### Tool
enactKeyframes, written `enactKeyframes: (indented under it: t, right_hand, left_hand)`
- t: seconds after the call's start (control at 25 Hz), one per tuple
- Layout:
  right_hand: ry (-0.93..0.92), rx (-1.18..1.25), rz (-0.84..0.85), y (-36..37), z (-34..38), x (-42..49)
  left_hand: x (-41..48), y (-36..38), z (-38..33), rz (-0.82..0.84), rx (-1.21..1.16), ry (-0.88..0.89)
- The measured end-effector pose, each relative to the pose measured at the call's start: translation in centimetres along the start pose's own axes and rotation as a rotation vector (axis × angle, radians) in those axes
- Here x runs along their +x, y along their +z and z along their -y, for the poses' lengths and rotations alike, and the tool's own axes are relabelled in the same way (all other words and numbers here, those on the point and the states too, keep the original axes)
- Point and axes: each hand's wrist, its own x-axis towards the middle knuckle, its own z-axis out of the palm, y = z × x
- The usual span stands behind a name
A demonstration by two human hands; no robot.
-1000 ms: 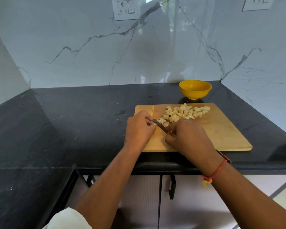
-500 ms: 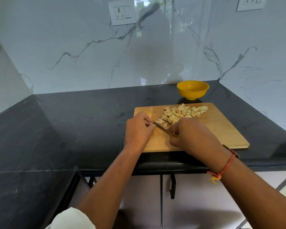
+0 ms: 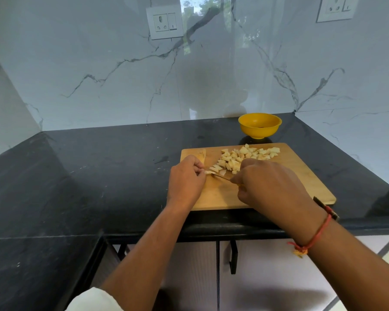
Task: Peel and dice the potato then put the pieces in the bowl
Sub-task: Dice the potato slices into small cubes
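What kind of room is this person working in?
Most likely a home kitchen: a black stone countertop with cabinet doors below, a marble-look backsplash with a wall socket, and diced potato on a wooden cutting board.

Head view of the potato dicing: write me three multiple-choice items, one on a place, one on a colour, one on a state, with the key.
1. Where does the bowl stand?
A) on the counter, beyond the cutting board
B) on the cutting board
C) in a hand

2. What colour is the bowl?
A) white
B) yellow
C) green

3. What is the right hand doing?
A) lying flat
B) lifting the bowl
C) gripping the knife

Key: 1 A, it sits on the black counter past the board's far edge. 2 B, it is plainly yellow. 3 C, its fingers curl round the handle, with the blade at the potato piece that the left hand pinches.
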Motion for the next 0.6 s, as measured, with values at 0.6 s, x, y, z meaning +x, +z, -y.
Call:
enactKeyframes:
  t: [0.6]
  right_hand:
    - [0.302,0.51,-0.337,6.7,-1.0,1.9]
  left_hand:
    - [0.2,0.8,0.0,0.149,0.058,0.13]
